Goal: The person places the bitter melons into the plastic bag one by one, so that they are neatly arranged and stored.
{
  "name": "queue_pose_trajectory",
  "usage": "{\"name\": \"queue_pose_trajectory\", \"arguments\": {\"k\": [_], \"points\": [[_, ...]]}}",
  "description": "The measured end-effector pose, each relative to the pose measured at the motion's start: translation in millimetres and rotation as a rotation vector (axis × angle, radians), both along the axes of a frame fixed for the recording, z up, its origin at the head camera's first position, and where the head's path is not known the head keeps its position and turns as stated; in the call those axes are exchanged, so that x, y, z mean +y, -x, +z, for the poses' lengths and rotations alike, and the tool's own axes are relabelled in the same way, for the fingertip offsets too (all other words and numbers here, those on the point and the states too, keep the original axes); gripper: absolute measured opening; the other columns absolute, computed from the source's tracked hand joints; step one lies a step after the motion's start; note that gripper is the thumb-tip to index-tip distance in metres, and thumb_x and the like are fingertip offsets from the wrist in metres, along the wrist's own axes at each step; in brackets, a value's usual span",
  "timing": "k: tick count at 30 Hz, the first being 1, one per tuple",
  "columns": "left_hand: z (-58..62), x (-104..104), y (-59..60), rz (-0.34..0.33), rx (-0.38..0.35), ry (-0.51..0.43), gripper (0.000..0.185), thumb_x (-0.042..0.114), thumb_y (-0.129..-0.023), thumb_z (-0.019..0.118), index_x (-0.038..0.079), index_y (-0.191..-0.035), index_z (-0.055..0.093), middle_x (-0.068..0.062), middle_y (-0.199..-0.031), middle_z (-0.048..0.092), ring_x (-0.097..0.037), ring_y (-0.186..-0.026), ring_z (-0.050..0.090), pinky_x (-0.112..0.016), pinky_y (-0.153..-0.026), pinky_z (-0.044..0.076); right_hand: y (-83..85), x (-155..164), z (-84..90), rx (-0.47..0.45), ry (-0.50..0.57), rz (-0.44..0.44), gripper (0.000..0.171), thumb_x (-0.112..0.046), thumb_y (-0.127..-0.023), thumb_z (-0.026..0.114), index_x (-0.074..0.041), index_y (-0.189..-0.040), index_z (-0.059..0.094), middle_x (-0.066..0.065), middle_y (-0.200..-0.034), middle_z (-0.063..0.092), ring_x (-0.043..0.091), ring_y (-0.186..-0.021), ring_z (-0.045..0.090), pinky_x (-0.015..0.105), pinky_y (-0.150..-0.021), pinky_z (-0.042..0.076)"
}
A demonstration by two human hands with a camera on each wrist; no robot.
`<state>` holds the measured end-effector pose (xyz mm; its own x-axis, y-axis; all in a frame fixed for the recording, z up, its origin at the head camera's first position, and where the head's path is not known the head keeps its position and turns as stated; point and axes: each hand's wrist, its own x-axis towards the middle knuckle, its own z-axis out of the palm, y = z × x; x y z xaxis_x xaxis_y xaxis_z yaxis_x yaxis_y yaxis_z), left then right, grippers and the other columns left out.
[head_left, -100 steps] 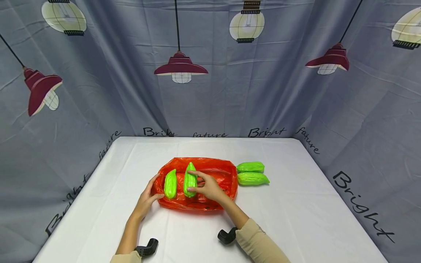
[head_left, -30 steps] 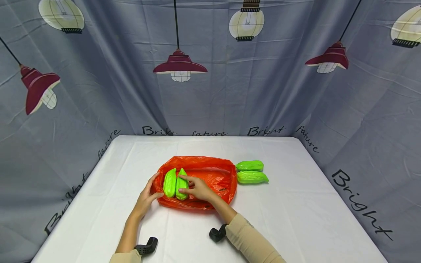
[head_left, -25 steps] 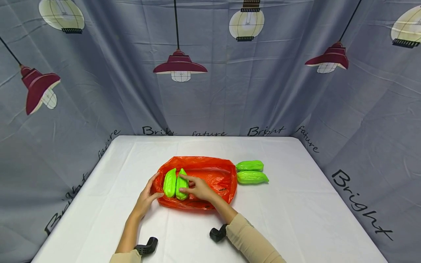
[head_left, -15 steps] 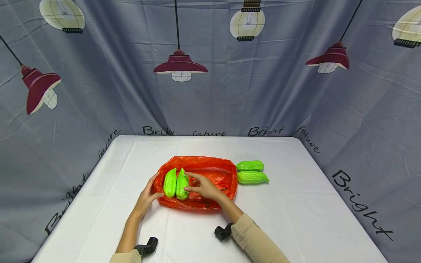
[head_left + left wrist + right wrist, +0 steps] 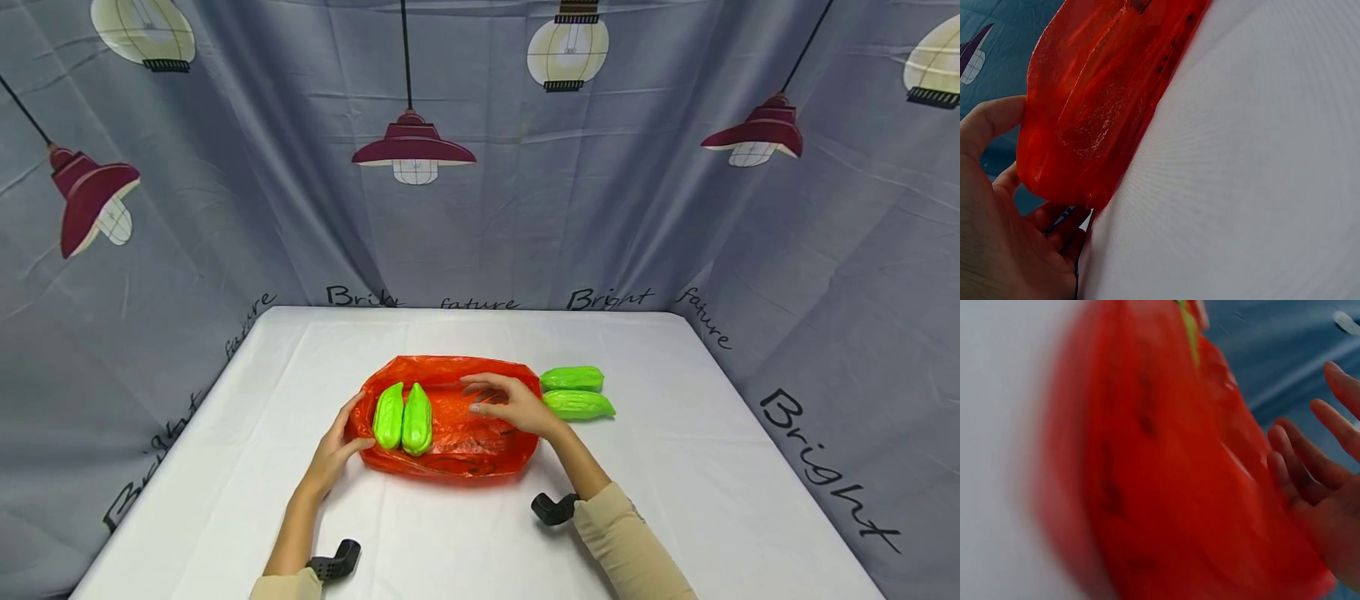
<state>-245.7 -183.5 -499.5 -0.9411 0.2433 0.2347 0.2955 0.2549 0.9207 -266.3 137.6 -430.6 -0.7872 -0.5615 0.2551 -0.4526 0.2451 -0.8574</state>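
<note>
I see left hand (image 5: pixel 332 454) pinching the bag (image 5: pixel 480 433) rim at 9 o'clock, right hand (image 5: pixel 517 406) loose and empty above it, two gourds (image 5: pixel 403 417) inside, two more (image 5: pixel 576 392) at 3 o'clock; risk: thin film slips, mouth collapses.

Inside the red bag (image 5: pixel 480 433) the right half lies bare — room for a hand beneath the hovering right hand (image 5: pixel 513 405). Its left end is blocked by two green gourds (image 5: pixel 403 418) lying side by side and by the left hand (image 5: pixel 335 450) at the rim. Two more gourds (image 5: pixel 573 393) crowd the right edge — the white table (image 5: pixel 712 467) beyond stands free.
</note>
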Motion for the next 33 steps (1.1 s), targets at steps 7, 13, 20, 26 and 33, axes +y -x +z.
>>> {"name": "queue_pose_trajectory", "arguments": {"k": [7, 13, 20, 26, 33], "points": [[-0.1, 0, 1.5, 0.008, 0.002, -0.004, 0.071, 0.005, -0.083, 0.061, 0.005, -0.144, 0.026, -0.021, -0.148, 0.024, -0.041, -0.133, 0.019, -0.060, -0.104, 0.012, 2.2, 35, 21.0, -0.027, 0.098, -0.060, 0.044, 0.001, -0.087, 0.058, 0.009, -0.129, 0.045, 0.031, -0.121, 0.052, 0.046, -0.106, 0.050, 0.038, -0.089, 0.046], [-0.7, 0, 0.8, -0.002, -0.004, -0.014, 0.072, 0.005, -0.083, 0.061, 0.004, -0.145, 0.025, -0.021, -0.148, 0.022, -0.041, -0.134, 0.018, -0.060, -0.104, 0.012, 8.9, 60, 27.0, 0.009, 0.086, -0.134, 0.045, 0.000, -0.088, 0.059, 0.007, -0.130, 0.046, 0.030, -0.120, 0.053, 0.049, -0.107, 0.049, 0.045, -0.090, 0.045], [-1.3, 1, 0.6, -0.006, 0.006, -0.019, 0.071, 0.004, -0.083, 0.061, 0.003, -0.144, 0.025, -0.021, -0.148, 0.023, -0.042, -0.134, 0.018, -0.060, -0.104, 0.012, 15.5, 91, 25.4, 0.016, 0.055, -0.206, 0.047, 0.001, -0.087, 0.059, 0.004, -0.132, 0.045, 0.030, -0.121, 0.052, 0.048, -0.106, 0.049, 0.044, -0.089, 0.045], [-2.4, 0, -0.3, -0.004, 0.006, -0.023, 0.071, 0.004, -0.082, 0.062, 0.003, -0.144, 0.026, -0.022, -0.147, 0.024, -0.042, -0.133, 0.019, -0.059, -0.104, 0.013, 14.6, 110, 20.3, -0.034, -0.012, -0.242, 0.052, -0.002, -0.086, 0.063, 0.000, -0.134, 0.043, 0.029, -0.123, 0.051, 0.044, -0.109, 0.049, 0.044, -0.090, 0.045], [-0.8, 1, -0.9, -0.002, 0.006, -0.026, 0.071, 0.004, -0.082, 0.062, 0.004, -0.144, 0.026, -0.022, -0.147, 0.024, -0.041, -0.133, 0.020, -0.059, -0.104, 0.013, 12.9, 134, 10.6, -0.061, -0.088, -0.192, 0.053, -0.008, -0.083, 0.067, -0.001, -0.132, 0.047, 0.024, -0.126, 0.051, 0.049, -0.113, 0.044, 0.060, -0.093, 0.035]]}}
